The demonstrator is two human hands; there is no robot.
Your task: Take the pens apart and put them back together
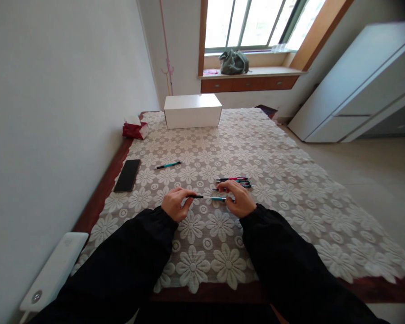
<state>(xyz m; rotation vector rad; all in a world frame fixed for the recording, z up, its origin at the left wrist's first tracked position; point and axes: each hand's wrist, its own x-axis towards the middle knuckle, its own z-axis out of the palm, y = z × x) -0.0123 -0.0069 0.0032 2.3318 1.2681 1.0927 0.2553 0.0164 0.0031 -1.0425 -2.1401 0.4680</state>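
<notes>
Between thumb and fingers, my left hand [177, 202] pinches the black front part [196, 196] of a pen. My right hand [238, 198] grips the blue barrel [218, 199] of the same pen. The two halves are apart, and a thin pale refill [206, 197] shows between them. Just beyond my right hand lie several pens [234, 179] side by side, partly hidden by its fingers. Farther left, a single blue and black pen [168, 165] lies on the lace tablecloth [205, 153].
A black phone [127, 175] lies near the table's left edge, with a red tissue pack [135, 129] behind it. At the far end stands a white box [193, 111]. A white power strip or charger [54, 272] is at the lower left, by the wall.
</notes>
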